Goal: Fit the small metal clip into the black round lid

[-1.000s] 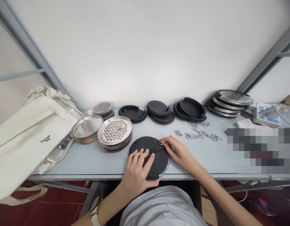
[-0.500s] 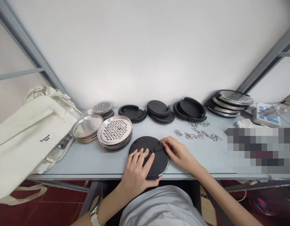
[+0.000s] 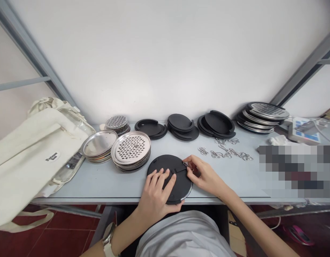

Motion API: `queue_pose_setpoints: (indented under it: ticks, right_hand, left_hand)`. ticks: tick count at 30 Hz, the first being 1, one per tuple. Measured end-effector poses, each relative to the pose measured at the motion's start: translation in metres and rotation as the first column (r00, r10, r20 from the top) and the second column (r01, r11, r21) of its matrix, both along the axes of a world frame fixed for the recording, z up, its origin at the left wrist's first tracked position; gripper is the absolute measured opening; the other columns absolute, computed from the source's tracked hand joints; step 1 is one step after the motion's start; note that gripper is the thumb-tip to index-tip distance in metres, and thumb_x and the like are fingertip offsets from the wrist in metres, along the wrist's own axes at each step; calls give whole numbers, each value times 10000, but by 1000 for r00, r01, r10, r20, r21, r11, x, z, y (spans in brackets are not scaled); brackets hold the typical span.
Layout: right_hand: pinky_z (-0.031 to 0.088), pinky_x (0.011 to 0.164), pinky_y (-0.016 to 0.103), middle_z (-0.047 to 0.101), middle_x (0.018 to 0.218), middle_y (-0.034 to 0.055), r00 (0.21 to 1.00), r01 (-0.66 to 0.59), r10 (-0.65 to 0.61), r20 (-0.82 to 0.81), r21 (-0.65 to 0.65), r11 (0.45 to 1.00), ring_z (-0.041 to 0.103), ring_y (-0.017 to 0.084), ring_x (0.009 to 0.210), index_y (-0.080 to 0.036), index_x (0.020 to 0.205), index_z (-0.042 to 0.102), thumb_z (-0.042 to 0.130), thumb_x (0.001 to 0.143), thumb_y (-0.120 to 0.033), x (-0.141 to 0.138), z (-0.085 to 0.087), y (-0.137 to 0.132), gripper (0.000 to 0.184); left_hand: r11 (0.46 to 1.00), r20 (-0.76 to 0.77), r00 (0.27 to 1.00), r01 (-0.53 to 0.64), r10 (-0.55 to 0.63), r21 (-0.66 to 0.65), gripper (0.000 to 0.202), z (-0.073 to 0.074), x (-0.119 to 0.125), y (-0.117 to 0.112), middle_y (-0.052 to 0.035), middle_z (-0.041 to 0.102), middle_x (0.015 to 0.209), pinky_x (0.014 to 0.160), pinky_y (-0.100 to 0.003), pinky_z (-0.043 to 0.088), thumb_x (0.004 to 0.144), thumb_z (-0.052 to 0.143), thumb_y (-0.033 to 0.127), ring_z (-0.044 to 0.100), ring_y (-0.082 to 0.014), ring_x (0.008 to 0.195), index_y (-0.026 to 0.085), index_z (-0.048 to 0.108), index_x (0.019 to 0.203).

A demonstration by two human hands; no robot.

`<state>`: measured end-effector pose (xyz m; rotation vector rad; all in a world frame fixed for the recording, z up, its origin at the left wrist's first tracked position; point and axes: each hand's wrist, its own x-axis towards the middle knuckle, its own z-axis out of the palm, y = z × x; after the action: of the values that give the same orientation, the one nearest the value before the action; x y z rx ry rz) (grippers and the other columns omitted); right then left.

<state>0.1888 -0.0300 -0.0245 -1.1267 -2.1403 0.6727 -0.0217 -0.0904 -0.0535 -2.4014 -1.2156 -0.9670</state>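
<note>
A round black disc (image 3: 165, 166) lies flat on the grey table (image 3: 106, 178) near its front edge, a metal rim showing at its lower right. My left hand (image 3: 156, 192) lies on the disc with fingers spread flat, holding it down. My right hand (image 3: 203, 175) sits at the disc's right edge, its fingers pinched on a small metal wire clip (image 3: 186, 164) where a black strap crosses the disc.
Stacks of perforated metal plates (image 3: 131, 150) and plain metal plates (image 3: 99, 144) stand left of the disc. Black discs (image 3: 182, 126) in stacks line the wall. Loose wire clips (image 3: 225, 151) lie to the right, beyond them an assembled stack (image 3: 262, 116). A cream cloth bag (image 3: 31, 150) fills the left.
My right hand has shifted slightly right and its fingers have curled tighter on the clip at the disc's edge. The left hand and the disc have stayed put.
</note>
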Motion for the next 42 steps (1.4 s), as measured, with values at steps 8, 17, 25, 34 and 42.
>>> queue_pose_setpoints:
  ticks: [8, 17, 25, 34, 42]
  right_hand:
    - [407, 564, 261, 462, 666, -49, 1000, -3, 3, -23, -13, 1000, 452, 136, 575, -223, 969, 488, 469, 868, -165, 0, -1, 0, 118]
    - [407, 571, 264, 467, 673, -48, 1000, -5, 5, -9, -9, 1000, 461, 137, 583, -221, 991, 489, 464, 880, -177, 1, -1, 0, 121]
    - [404, 572, 261, 475, 679, -47, 1000, -7, 6, -13, -16, 1000, 463, 137, 588, -220, 1009, 489, 464, 885, -185, 1, -1, -1, 131]
    - [376, 573, 255, 433, 668, -60, 1000, -25, 24, -5, -47, 999, 437, 131, 584, -215, 1001, 455, 449, 895, -180, 0, -1, 1, 111]
    - [375, 591, 259, 423, 678, -58, 999, -28, 25, -30, -86, 996, 434, 134, 597, -216, 1017, 437, 444, 905, -200, 1, -4, 2, 113]
  left_hand:
    - [1000, -5, 1000, -4, 4, -2, 562, 0, 0, 0, -143, 621, 1179, 1001, -454, 404, 770, 643, 452, 557, -292, 1121, 152, 598, 1243]
    - [1000, -9, 1000, 1, -1, -10, 559, 0, -1, 0, -141, 617, 1193, 1004, -458, 398, 783, 634, 457, 547, -293, 1135, 152, 592, 1250]
    - [1000, -1, 1000, 11, -11, -16, 560, 0, 0, 0, -148, 613, 1191, 999, -468, 396, 788, 634, 449, 545, -301, 1131, 136, 590, 1251]
    - [1000, 0, 1000, 7, -7, -16, 562, -1, -1, 0, -141, 612, 1198, 1013, -457, 386, 789, 628, 461, 544, -297, 1137, 146, 590, 1253]
    - [1000, 2, 1000, 11, -11, -22, 562, -1, -1, -1, -143, 607, 1204, 1013, -460, 384, 794, 625, 461, 541, -299, 1140, 143, 590, 1256]
